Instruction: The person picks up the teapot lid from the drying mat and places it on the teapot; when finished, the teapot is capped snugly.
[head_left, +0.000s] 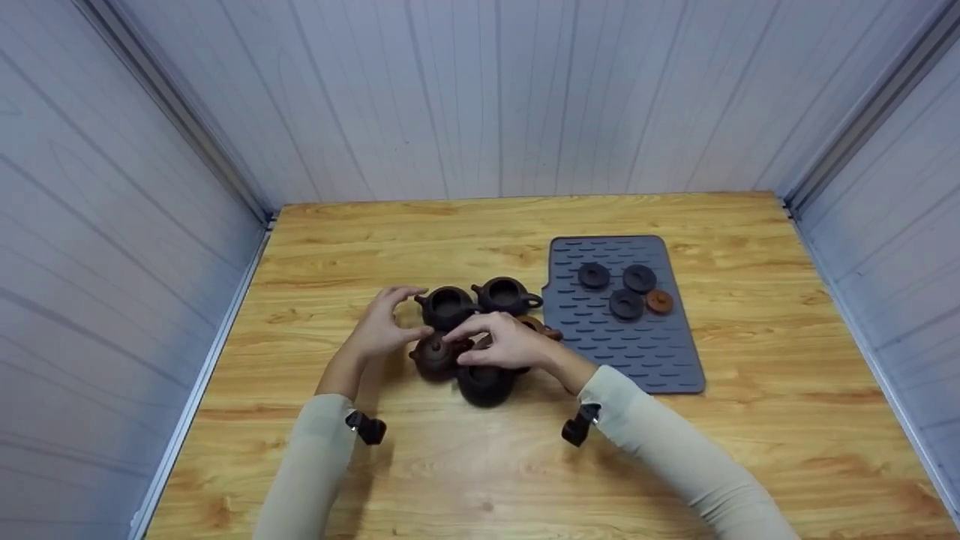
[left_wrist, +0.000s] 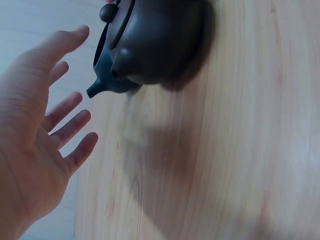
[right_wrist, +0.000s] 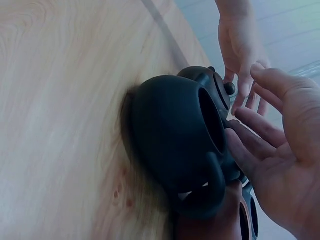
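A dark brown teapot (head_left: pixel 433 361) with its lid on stands at the front left of a cluster; its round knob (right_wrist: pixel 229 88) shows in the right wrist view. My left hand (head_left: pixel 381 326) is spread beside it and the dark lidless teapot (head_left: pixel 448 309) behind, holding nothing. Over the cluster, my right hand (head_left: pixel 510 343) has loosely bent fingers, near the lidded pot and above a black lidless teapot (right_wrist: pixel 167 125). No grip shows. Another dark lidless teapot (head_left: pixel 504 295) stands at the back. Partly hidden by my right hand is an orange-brown teapot (head_left: pixel 534 324).
Right of the teapots lies a grey ridged mat (head_left: pixel 622 356). On it are three dark lids (head_left: pixel 626 304) and one orange-brown lid (head_left: pixel 659 301). The wooden table (head_left: pixel 480 480) is bounded by pale panel walls (head_left: pixel 480 97) at the back and sides.
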